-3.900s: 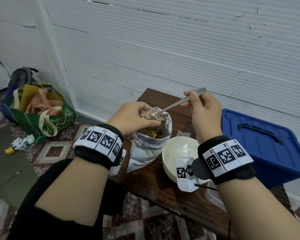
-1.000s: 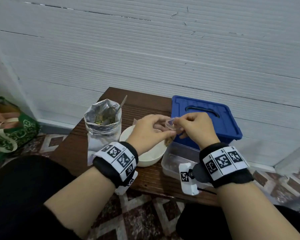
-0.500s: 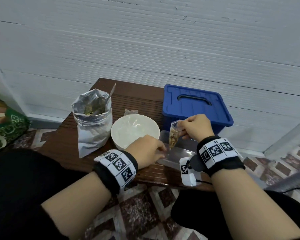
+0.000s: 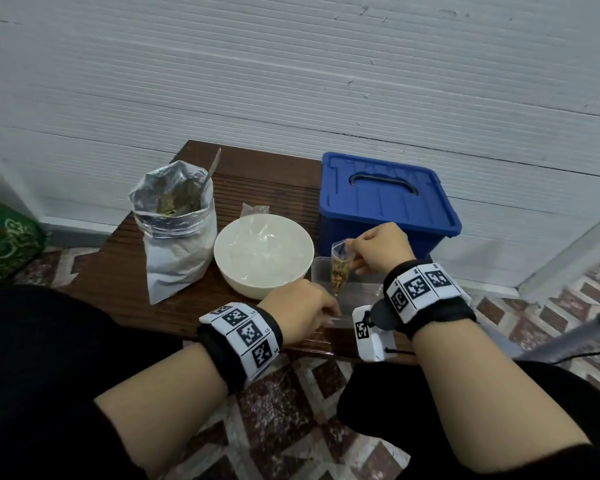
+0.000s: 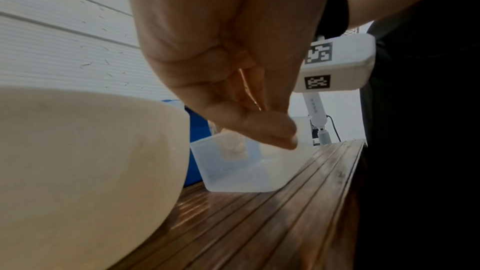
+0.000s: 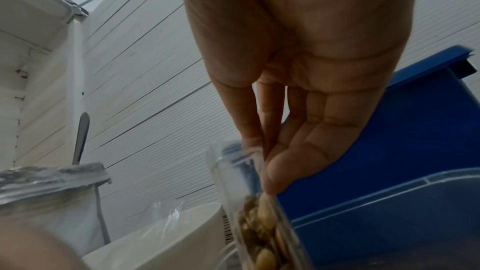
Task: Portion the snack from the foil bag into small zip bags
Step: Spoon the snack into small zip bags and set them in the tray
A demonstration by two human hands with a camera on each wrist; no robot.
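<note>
Over the clear rectangular plastic tub (image 4: 321,268), my right hand (image 4: 381,249) pinches a small snack-filled zip bag (image 4: 339,268); my left hand (image 4: 300,311) fingers grip the tub's near rim.

The foil bag (image 4: 175,230) stands open on the table's left, silver, snack inside, rim rolled down; a small clear zip bag (image 4: 339,268) hangs upright, part-filled with snack, over a clear tub.

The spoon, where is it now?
In the head view the spoon stands in the open foil bag at the table's left, its handle leaning toward the wall, left of the white bowl.
</note>
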